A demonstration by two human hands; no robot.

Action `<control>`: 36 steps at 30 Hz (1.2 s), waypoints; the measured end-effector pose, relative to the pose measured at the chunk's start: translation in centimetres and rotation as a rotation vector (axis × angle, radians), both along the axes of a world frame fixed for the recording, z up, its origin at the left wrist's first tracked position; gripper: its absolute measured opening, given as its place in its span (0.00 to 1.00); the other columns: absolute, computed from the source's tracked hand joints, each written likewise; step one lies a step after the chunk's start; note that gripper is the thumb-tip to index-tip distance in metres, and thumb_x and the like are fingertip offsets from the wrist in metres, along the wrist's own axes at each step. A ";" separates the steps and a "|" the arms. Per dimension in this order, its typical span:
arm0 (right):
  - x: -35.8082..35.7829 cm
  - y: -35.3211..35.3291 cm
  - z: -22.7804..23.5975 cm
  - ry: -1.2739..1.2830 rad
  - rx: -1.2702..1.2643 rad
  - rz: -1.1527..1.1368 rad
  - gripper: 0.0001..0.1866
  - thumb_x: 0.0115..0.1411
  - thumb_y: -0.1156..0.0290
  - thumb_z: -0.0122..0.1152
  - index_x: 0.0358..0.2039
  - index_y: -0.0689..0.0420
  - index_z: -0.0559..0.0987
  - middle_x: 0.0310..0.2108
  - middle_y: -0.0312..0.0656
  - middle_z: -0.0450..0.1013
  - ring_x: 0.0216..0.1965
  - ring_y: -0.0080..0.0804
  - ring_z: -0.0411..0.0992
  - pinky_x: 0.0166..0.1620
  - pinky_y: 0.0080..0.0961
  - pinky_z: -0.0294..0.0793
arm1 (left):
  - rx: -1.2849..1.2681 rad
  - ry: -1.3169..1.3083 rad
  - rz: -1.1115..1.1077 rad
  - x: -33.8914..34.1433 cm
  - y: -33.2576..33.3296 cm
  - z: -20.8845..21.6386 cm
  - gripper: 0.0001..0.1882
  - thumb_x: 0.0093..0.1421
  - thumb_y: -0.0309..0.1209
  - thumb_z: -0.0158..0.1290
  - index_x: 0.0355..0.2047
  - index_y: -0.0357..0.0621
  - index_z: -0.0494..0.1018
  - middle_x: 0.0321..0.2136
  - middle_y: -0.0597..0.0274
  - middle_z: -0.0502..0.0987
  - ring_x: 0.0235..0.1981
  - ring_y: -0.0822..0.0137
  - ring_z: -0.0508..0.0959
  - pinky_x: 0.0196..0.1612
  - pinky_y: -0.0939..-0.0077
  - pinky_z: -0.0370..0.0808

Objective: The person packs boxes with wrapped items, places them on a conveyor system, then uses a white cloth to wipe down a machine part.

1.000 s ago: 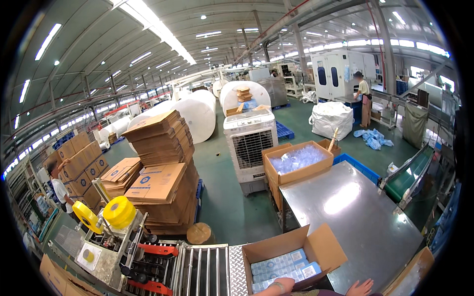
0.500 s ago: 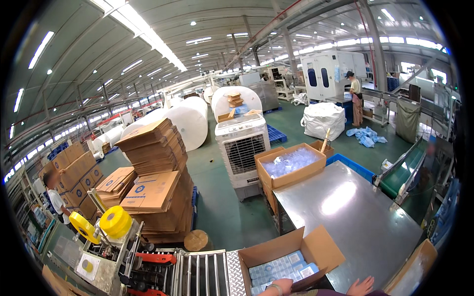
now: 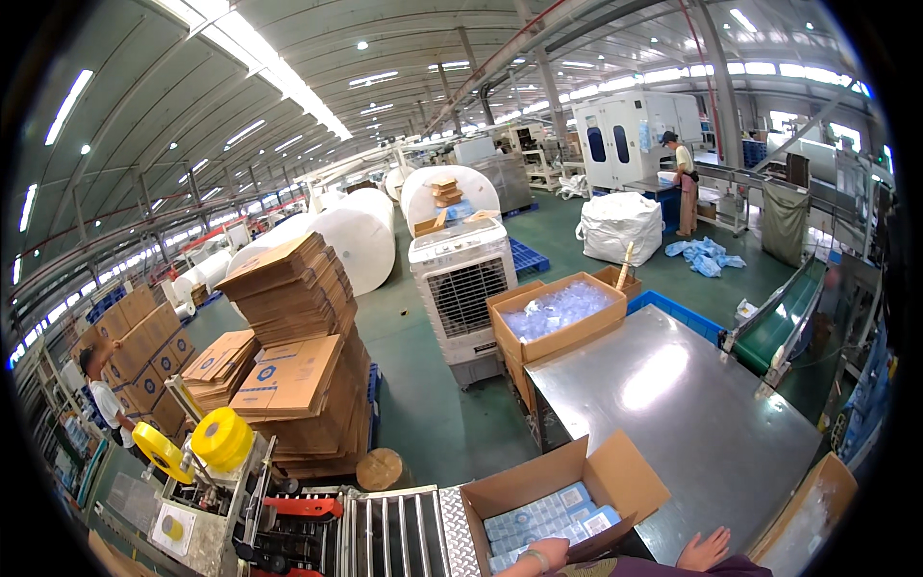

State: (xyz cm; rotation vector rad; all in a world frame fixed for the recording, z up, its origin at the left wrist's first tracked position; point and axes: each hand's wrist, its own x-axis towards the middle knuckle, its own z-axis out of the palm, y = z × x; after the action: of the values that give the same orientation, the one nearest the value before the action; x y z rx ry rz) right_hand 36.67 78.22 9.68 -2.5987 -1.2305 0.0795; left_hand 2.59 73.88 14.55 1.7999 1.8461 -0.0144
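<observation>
L hand (image 3: 554, 551) by box (image 3: 529, 482) w/ blue packs (image 3: 540, 514), can't tell grip; R hand (image 3: 706, 549) nr bench (image 3: 678, 433), fingers apart.

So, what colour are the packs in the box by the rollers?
The packs look pale blue and white, best seen in the head view.

We count one open carton (image 3: 524, 477) of blue packs (image 3: 538, 516), one shiny metal table (image 3: 716, 409), one air cooler (image 3: 463, 284), one white bulk bag (image 3: 620, 231) and two co-workers (image 3: 686, 188).
</observation>
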 end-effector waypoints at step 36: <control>-0.7 -0.1 0.9 -0.018 -0.037 -0.006 0.36 0.60 0.61 0.51 0.65 0.61 0.54 0.68 0.47 0.49 0.69 0.40 0.46 0.69 0.44 0.42 | -0.093 -0.064 -0.101 -1.0 0.8 -1.7 0.17 0.57 0.39 0.52 0.40 0.39 0.74 0.40 0.45 0.78 0.43 0.47 0.77 0.47 0.58 0.73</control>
State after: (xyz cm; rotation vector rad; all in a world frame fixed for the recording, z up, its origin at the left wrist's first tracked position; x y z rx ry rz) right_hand 36.02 78.13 10.59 -2.6406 -1.2384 0.0785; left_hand 1.55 74.65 12.88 1.8068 1.6817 -0.0784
